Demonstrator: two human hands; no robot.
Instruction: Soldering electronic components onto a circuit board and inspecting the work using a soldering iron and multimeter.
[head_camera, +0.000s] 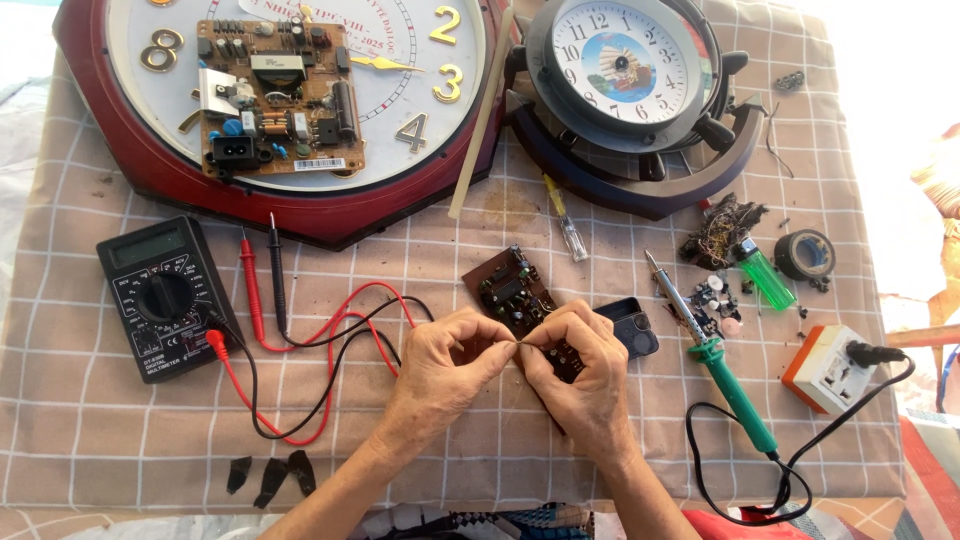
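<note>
Checked cloth (600, 250) covers the table, with two clocks at the far edge and a multimeter (165, 297) to the left. Near the middle, the left hand (440, 370) and right hand (585, 375) meet fingertip to fingertip, knuckles up, pinching a thin wire (518, 343) over a small brown circuit board (512, 288); a green soldering iron (722, 370) lies right.

A small brown circuit board (512, 292) lies near the centre of the frame, on the checked cloth, turned diagonally. Dark components stand on its top side. Its lower right part is hidden, and a thin wire (519, 342) is stretched just below it.
</note>
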